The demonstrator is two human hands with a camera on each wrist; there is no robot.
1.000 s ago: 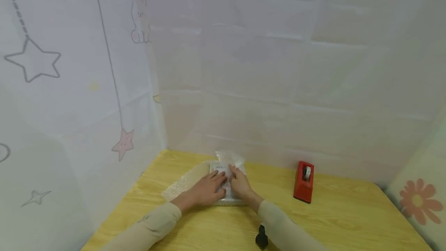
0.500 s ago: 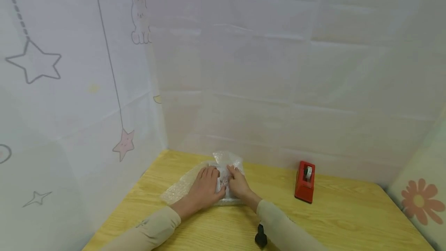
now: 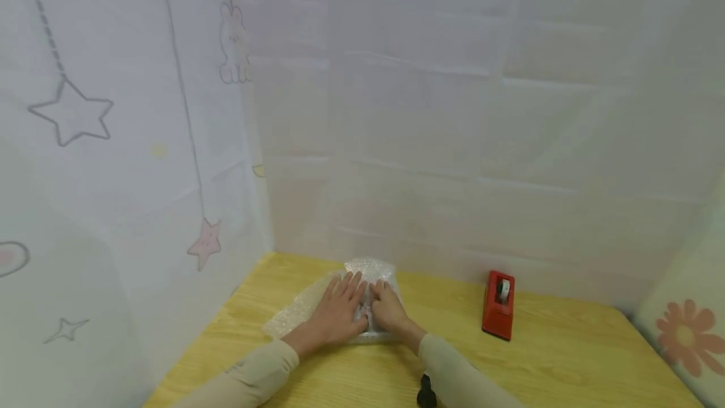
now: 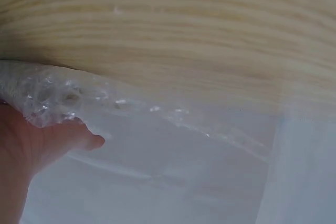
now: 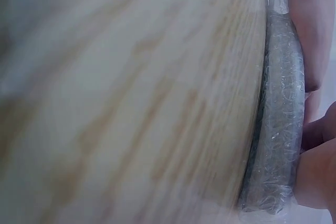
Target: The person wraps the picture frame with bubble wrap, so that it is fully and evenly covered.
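A flat rectangular item (image 3: 374,336), wrapped in bubble wrap, lies on the table; its kind cannot be made out. Loose bubble wrap (image 3: 303,307) spreads to its left, and another flap stands up at its far edge. My left hand (image 3: 338,313) rests on the wrapped item with fingers straight and spread; in the left wrist view the thumb (image 4: 79,136) shows beside the bubble wrap (image 4: 63,95). With curled fingers, my right hand (image 3: 391,310) holds the wrap down on the right side. The right wrist view shows the item's wrapped edge (image 5: 278,114) under the fingers (image 5: 312,30).
A red tape dispenser (image 3: 499,305) with a roll in it stands to the right on the yellow wood-grain table (image 3: 578,345). Near the right forearm lies a small black object (image 3: 427,392), partly hidden. Pale printed sheets (image 3: 396,112) hang behind and at the left.
My left hand has slid left and away from me over the wrap, and its fingers have straightened. The right hand stays nearly in place. The head view has tilted slightly upward.
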